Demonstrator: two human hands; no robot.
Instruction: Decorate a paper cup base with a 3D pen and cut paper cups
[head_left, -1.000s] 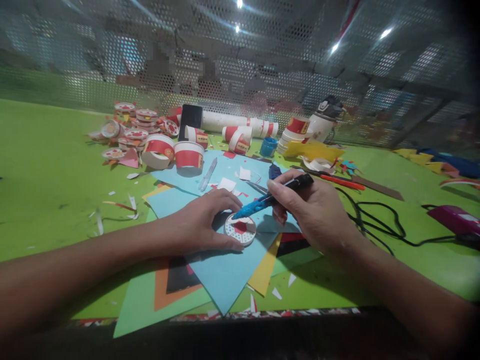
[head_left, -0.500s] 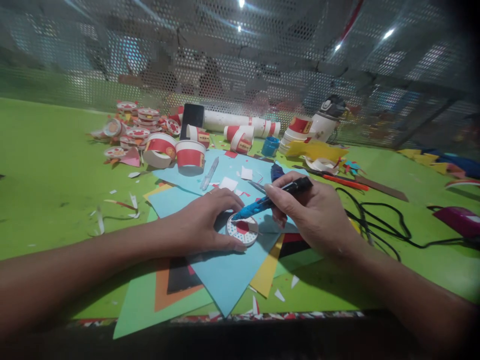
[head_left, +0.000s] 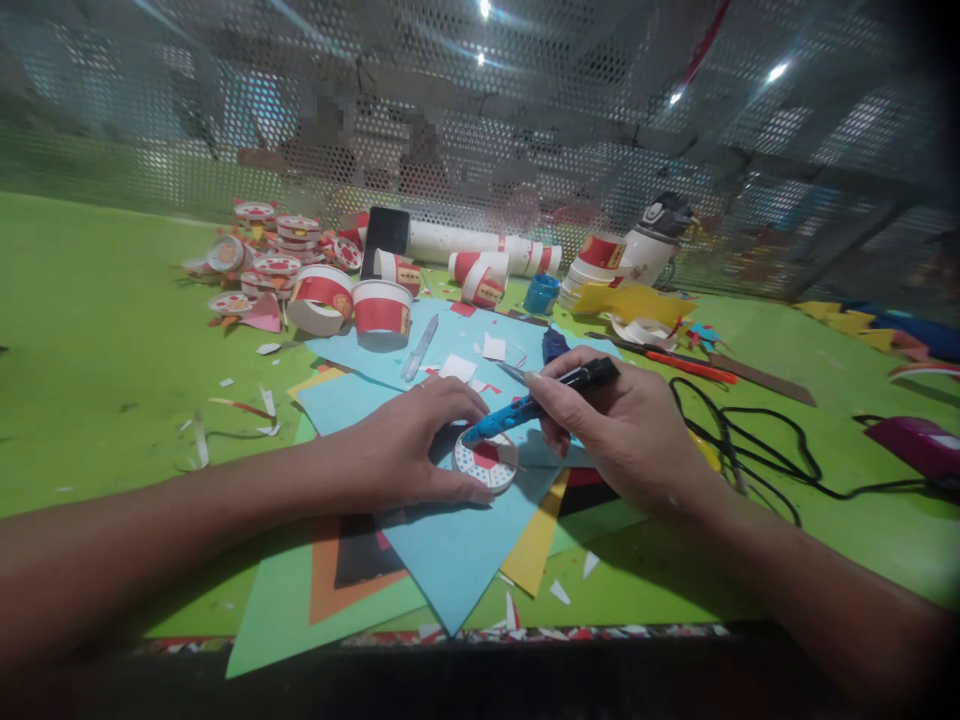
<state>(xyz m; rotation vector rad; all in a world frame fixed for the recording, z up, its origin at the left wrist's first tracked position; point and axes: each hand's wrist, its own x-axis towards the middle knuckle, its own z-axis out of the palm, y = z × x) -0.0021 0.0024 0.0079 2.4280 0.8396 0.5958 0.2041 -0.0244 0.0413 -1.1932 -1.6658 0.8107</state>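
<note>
A small round white disc (head_left: 486, 460) with a red centre and blue dots lies on light blue paper (head_left: 450, 570). My left hand (head_left: 409, 440) is closed around its left edge, thumb at the near side and fingers at the far side. In my right hand (head_left: 619, 420) is a blue paint marker (head_left: 517, 410) with a black end, its tip against the disc's upper left part. A thin grey point (head_left: 512, 372) also shows by the right fingers; what it belongs to is unclear. Just beyond them is a dark blue object (head_left: 555, 345).
Red-and-white paper cups (head_left: 382, 312) stand and lie behind, beside stacked decorated discs (head_left: 274, 265). A blue paint jar (head_left: 541, 293), a white bottle (head_left: 652, 245) and a clear pen-like tube (head_left: 420, 348) are there too. A black cord (head_left: 787, 425) leads to a purple device (head_left: 911, 445) at right.
The marker and my right hand have shifted very slightly to the left. My left hand stays on the disc, with little other change.
</note>
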